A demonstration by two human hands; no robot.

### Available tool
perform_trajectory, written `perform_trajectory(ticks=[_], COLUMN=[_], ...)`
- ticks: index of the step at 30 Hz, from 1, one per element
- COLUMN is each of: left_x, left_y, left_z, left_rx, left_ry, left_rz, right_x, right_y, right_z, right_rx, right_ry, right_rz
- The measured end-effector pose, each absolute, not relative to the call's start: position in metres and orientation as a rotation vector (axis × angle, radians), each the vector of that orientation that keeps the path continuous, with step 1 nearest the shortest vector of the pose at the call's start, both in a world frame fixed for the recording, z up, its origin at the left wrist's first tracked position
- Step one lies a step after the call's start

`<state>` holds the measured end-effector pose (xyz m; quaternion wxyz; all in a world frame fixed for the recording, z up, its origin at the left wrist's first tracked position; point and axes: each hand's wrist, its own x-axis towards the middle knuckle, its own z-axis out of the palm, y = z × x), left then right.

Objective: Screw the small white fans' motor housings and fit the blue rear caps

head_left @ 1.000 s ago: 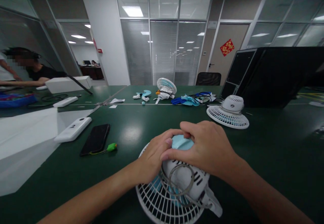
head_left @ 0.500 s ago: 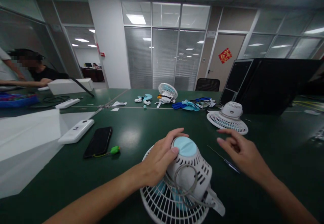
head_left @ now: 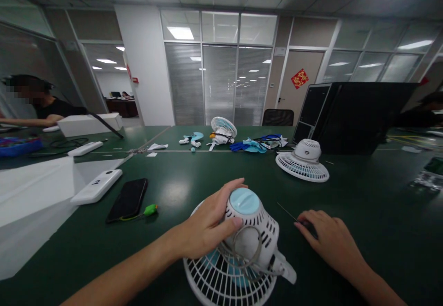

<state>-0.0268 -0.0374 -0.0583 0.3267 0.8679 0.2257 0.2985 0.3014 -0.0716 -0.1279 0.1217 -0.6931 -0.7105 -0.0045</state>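
A white fan (head_left: 269, 232) with a light-blue knob lies face down on its grille in front of me, a grey cord looped over its motor housing. My left hand (head_left: 211, 225) is wrapped round the left side of that housing, thumb towards me. To the right, my right hand (head_left: 323, 232) closes over the handle of a screwdriver (head_left: 286, 211) lying on the table. Its thin metal shaft sticks out to the upper left, and the fingers hide most of the handle.
Another face-down fan (head_left: 304, 160) sits beyond my right hand, before a black computer case (head_left: 356, 117). A third fan (head_left: 223, 130) and blue gloves (head_left: 254, 145) lie farther back. At left are a phone (head_left: 128, 199), a white power bank (head_left: 98, 187) and white sheeting (head_left: 38, 204).
My right hand has come down from above the table onto the screwdriver handle and closed on it. My left hand stays on the fan. The view has shifted slightly.
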Motion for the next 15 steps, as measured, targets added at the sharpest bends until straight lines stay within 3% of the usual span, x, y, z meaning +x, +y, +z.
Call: perform_trajectory(ticks=[5, 15], left_x=[-0.029, -0.040], left_y=[-0.038, -0.033], left_z=[-0.043, -0.028], left_rx=[2.249, 2.323], left_ry=[0.717, 0.831], left_rz=[0.650, 0.451], right_x=[0.305, 0.328], right_y=[-0.078, -0.075], right_z=[-0.131, -0.124], right_rx=[-1.903, -1.504], right_ry=[-1.912, -0.900], right_rz=[0.108, 0.539])
